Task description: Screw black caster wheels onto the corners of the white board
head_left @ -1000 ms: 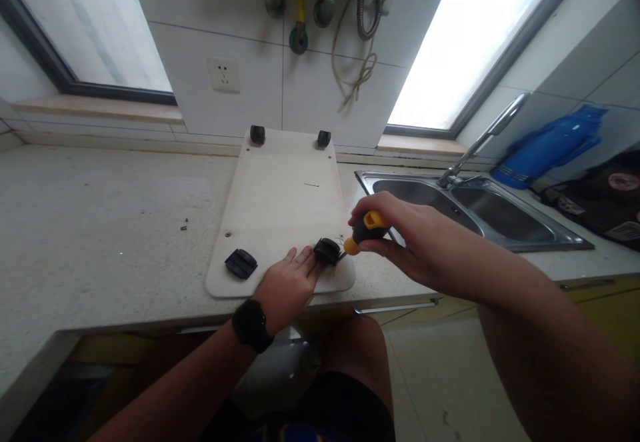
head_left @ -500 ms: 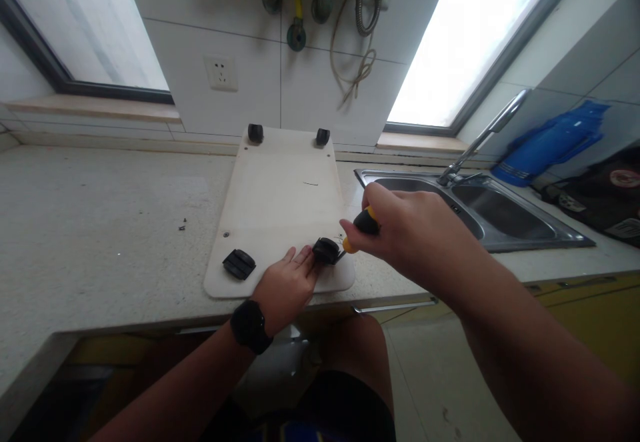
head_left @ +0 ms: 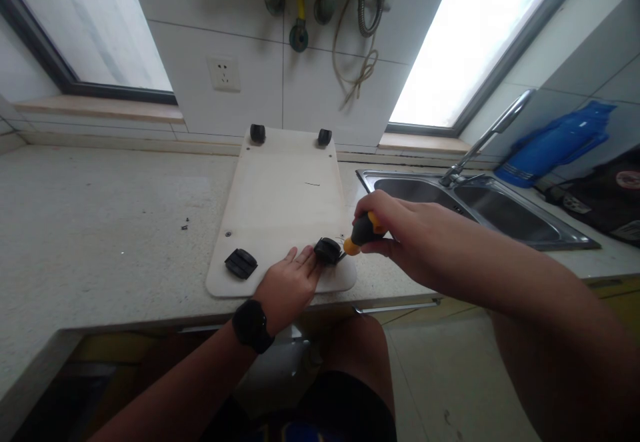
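Observation:
A pale board (head_left: 283, 202) lies on the counter with black caster-like feet at its corners. My left hand (head_left: 289, 277), with a black watch at the wrist, rests on the board's near edge. Its fingers are stretched out, and their tips touch the near right black foot (head_left: 327, 251). My right hand (head_left: 387, 223) is closed around the black and yellow handle of a screwdriver (head_left: 363, 232). The screwdriver slants down to the right side of that foot; its tip is hard to make out. Another black foot (head_left: 241, 264) sits at the near left corner.
A few small screws (head_left: 185, 227) lie on the counter (head_left: 125, 229) left of the board. To the right is a steel double sink (head_left: 505, 212) with a faucet (head_left: 487, 139). Beyond it stand a blue thermos (head_left: 555, 145) and a dark bag (head_left: 600, 192).
My right hand has turned around the screwdriver handle, and its forearm has swung up and outward. The left hand keeps its place against the foot. The view has shifted slightly.

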`<move>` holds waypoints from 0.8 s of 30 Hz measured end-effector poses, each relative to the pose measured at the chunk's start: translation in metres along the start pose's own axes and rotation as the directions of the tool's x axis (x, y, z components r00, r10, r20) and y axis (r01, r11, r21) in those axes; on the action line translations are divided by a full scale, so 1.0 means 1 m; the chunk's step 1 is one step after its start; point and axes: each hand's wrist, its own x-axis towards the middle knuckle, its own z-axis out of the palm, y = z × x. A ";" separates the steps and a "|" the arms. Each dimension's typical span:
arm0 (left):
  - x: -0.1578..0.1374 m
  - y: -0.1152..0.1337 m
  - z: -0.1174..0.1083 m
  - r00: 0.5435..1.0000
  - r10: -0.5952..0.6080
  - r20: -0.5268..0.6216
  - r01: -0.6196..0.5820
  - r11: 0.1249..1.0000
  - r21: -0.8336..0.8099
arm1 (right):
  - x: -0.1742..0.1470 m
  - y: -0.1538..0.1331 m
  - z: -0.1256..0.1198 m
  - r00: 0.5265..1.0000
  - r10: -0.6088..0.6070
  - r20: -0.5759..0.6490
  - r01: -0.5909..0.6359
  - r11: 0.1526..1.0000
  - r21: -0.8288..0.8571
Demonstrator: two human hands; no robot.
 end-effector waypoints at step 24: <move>0.000 0.000 0.001 1.000 0.003 0.015 -0.003 1.000 -0.014 | 0.006 -0.001 -0.002 0.999 0.009 -0.045 -0.013 0.996 -0.086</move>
